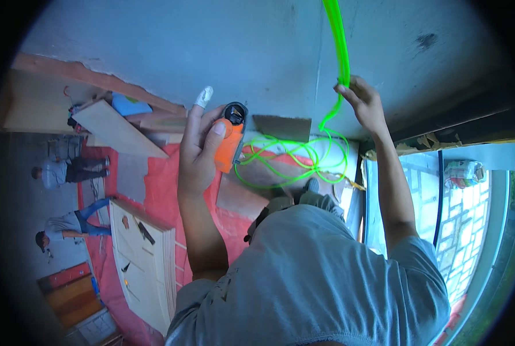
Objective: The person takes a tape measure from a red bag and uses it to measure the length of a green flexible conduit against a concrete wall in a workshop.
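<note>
Across the whole top, a broad grey-blue wall [223,52] with a dark smudge near the upper right. At the bottom, a grey shirt [326,271], seen from above. On the floor, mostly to the left, red sheeting [159,190]. At the right, beyond a bright opening, light paving [465,230]. Over the sheeting at lower left, pale panels [148,254] with a few small tools on top. Farther left, two other people [55,173], well apart from the hands. From the top edge down to the floor, a bright green hose [341,52], in loose loops below, near a brown board [283,127]. At upper right, on the hose, the right hand [364,104], with fingers closed around it. Left of the hose, the left hand [197,153], with thumb and fingers clamped on an orange tool [228,144] with a round black end. Pointing upward, one finger with a white wrap [203,97] on its tip.
</note>
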